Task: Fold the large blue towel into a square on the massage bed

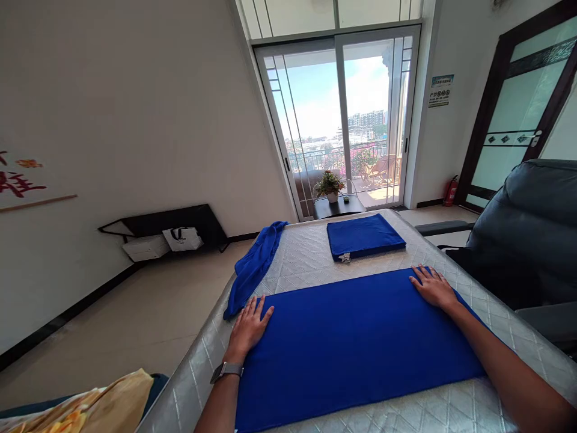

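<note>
you seem to be smoothing the blue cloth (356,343) flat on the mattress (297,261), left hand (249,328) and right hand (436,290) splayed, gripping nothing; the next move likely calls for pinching an edge.

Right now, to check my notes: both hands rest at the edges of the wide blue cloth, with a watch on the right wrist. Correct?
Not quite: the head view shows the watch on the left wrist. The left hand and right hand do rest at the edges of the wide blue cloth.
</note>
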`<state>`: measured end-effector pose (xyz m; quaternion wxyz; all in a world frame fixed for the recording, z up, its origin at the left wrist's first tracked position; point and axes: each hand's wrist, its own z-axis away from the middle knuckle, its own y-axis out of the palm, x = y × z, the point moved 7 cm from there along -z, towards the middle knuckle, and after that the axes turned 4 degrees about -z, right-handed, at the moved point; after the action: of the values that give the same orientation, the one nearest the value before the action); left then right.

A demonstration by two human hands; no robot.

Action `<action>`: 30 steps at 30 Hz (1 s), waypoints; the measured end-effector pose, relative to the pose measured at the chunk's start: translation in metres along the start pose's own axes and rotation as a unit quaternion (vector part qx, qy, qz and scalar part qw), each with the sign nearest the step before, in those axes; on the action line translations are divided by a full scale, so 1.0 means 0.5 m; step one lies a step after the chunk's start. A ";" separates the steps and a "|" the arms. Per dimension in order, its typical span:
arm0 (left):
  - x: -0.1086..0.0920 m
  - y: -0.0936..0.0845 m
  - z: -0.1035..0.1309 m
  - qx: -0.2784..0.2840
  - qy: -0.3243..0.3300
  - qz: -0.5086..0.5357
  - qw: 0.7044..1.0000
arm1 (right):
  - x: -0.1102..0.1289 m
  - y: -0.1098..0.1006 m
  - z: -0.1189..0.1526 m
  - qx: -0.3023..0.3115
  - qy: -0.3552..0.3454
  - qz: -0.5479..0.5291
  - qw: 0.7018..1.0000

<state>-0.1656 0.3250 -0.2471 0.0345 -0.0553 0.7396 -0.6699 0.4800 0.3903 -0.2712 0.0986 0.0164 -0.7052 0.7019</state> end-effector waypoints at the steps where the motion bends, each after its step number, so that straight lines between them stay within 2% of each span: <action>1: 0.000 0.001 0.000 0.001 0.000 0.001 1.000 | 0.000 -0.001 0.000 0.001 0.000 0.000 1.000; 10: 0.003 0.002 -0.002 -0.023 0.005 -0.002 1.000 | 0.006 -0.007 0.005 0.004 0.001 0.006 1.000; 22: 0.001 -0.001 0.000 -0.005 -0.002 0.005 1.000 | 0.002 -0.003 0.003 -0.006 -0.002 0.001 1.000; 30: 0.002 0.001 0.000 -0.018 0.005 0.005 1.000 | 0.004 -0.005 0.004 0.001 0.000 0.009 1.000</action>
<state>-0.1668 0.3249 -0.2473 0.0334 -0.0487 0.7521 -0.6564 0.4783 0.3888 -0.2686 0.0923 0.0101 -0.7043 0.7038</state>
